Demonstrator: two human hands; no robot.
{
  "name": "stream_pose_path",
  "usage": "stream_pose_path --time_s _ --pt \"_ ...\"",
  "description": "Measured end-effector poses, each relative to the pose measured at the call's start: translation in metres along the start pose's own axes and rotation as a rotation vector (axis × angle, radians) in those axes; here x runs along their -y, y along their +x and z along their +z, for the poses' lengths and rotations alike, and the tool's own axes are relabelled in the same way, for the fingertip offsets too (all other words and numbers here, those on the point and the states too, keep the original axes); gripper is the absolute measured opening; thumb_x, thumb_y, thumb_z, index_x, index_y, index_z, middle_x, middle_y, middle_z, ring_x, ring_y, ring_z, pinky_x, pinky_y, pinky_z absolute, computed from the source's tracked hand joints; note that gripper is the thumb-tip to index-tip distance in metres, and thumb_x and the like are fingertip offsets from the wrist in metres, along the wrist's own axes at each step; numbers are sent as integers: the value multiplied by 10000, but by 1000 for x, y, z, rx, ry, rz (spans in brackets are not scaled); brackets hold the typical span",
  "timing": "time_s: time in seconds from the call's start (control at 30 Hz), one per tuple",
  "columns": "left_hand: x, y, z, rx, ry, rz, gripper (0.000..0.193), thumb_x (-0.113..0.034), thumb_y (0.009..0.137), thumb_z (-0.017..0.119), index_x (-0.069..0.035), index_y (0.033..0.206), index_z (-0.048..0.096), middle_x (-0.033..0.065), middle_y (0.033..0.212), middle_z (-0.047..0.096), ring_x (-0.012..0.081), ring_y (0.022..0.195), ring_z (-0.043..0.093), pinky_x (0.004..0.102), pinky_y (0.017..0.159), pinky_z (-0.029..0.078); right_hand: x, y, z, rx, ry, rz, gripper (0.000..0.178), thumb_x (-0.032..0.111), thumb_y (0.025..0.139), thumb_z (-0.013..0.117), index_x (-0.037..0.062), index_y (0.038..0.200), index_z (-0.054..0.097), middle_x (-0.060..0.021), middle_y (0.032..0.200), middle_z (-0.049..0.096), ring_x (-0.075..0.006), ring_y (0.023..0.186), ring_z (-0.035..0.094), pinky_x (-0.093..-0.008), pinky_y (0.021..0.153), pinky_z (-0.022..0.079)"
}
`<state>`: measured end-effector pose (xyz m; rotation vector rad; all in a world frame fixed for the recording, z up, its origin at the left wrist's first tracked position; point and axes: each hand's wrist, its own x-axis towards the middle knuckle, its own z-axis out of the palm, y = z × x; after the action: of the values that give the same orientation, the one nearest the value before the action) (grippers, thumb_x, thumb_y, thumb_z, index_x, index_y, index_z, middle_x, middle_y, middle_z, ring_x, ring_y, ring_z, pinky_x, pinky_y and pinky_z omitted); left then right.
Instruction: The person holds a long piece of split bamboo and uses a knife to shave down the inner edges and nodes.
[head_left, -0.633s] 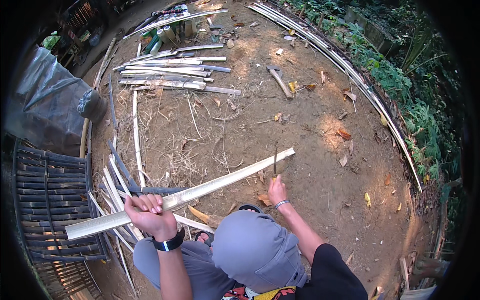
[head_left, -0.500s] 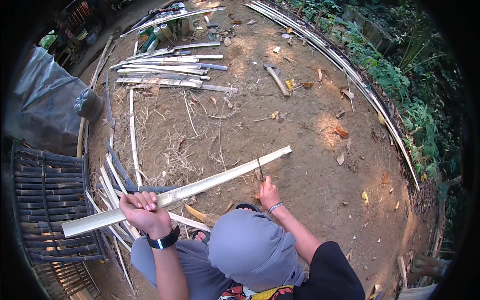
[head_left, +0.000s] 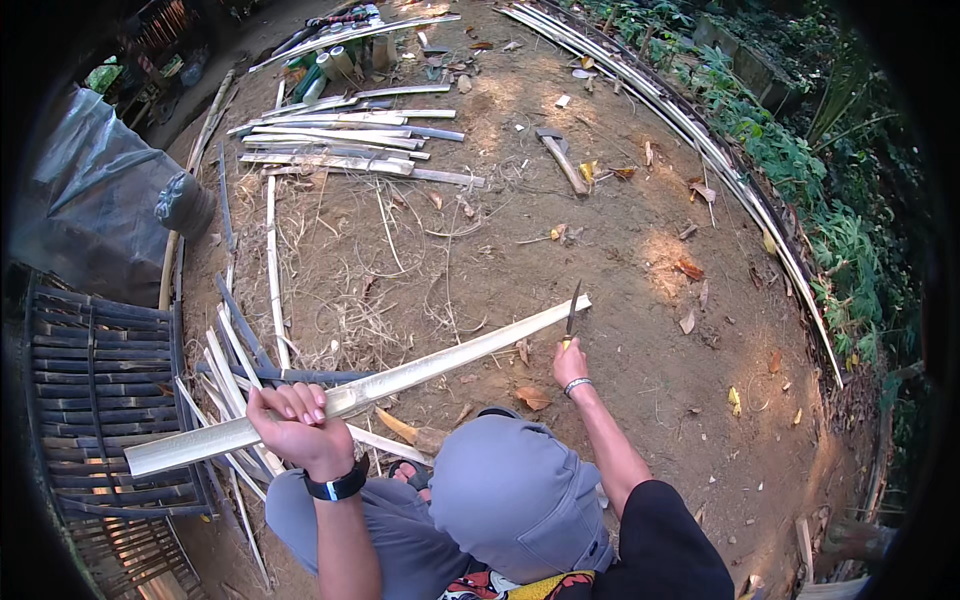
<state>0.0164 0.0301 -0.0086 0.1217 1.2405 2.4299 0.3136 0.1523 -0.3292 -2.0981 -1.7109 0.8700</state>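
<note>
A long split bamboo strip point(head_left: 450, 359), pale inside with a node ridge near its middle, slants across in front of me from lower left to upper right. My left hand point(head_left: 300, 432) is closed around it just left of the node, wrist turned up. In my right hand point(head_left: 571, 366) is a knife point(head_left: 573, 312) with a thin dark blade and a yellowish handle. Its blade stands against or over the strip close to the far right end; whether it touches cannot be made out. Most of the handle is hidden by my fingers.
Several bamboo strips lie stacked at far left point(head_left: 340, 138), more beside my left knee point(head_left: 228, 365). A wooden-handled hammer or hatchet point(head_left: 567, 165) rests on the dirt ahead. A dark slatted bamboo frame point(head_left: 105, 400) stands at left. Long poles point(head_left: 690, 130) border the plants at right.
My right hand and the knife have slid right along the strip to near its end, and the blade now points further up. My left hand keeps its hold.
</note>
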Motion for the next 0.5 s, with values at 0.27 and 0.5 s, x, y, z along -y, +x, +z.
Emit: stream_pose_path --time_s 0.27,0.5 --pt "1 -3 -3 375 -100 57 530 -356 1011 269 -138 528 280 -17 403 252 96 336 242 239 403 305 145 -117 -105 424 224 -516 288 265 934 465 -3 1016 396 -287 801 607 -479 761 585 -546 642 463" --pt "-3 -8 -9 501 -87 62 576 -404 1006 270 -136 496 285 -22 388 246 94 323 236 227 384 305 147 -105 -106 341 -225 -463 268 235 938 443 -25 994 407 -282 765 613 -451 719 612 -513 603 507"
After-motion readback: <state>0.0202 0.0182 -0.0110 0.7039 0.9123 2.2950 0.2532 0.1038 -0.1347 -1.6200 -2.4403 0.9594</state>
